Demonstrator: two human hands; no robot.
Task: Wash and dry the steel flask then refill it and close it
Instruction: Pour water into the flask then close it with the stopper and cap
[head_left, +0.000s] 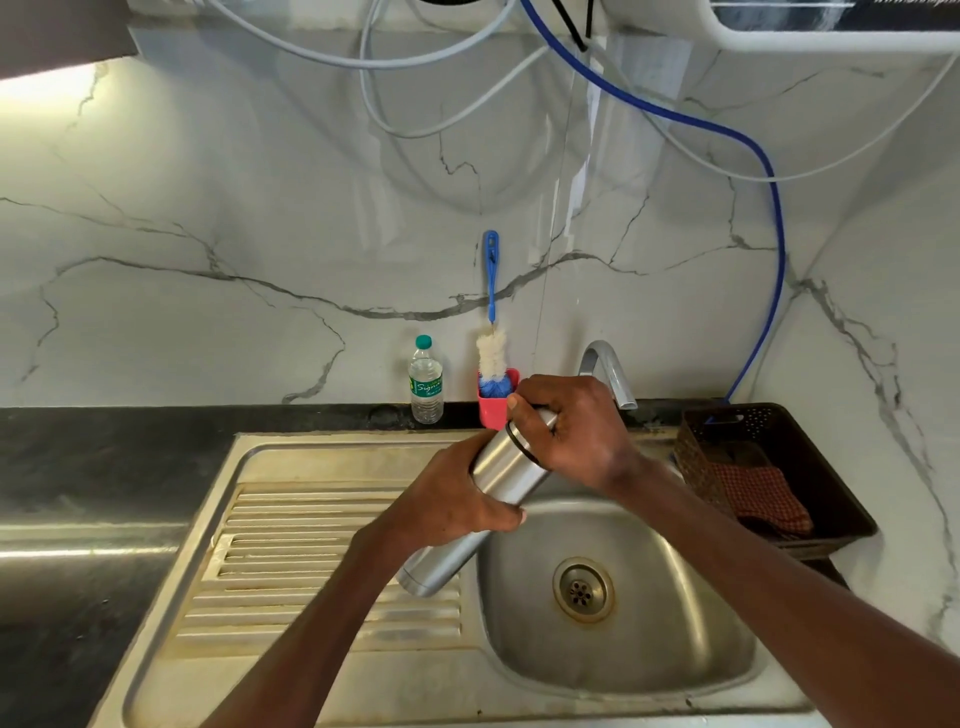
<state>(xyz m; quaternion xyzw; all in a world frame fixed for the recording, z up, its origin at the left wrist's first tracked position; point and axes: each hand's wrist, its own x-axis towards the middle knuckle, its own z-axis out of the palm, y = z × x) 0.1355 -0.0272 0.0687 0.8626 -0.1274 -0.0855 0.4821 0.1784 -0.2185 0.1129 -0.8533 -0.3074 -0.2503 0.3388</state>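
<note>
Both hands met over the stainless steel sink (322, 644). Her or his left hand (457, 499) wrapped round the body of the cylindrical brushed-steel flask (506, 465), which was held tilted above the sink's bowl edge, base toward the drainboard. At the flask's upper end the right hand (571, 431) curled over the steel cap (535, 418), apparently to unscrew it. A firm, still grip on the body while only the cap hand twists should work best, keeping the mouth over the sink against spills.
</note>
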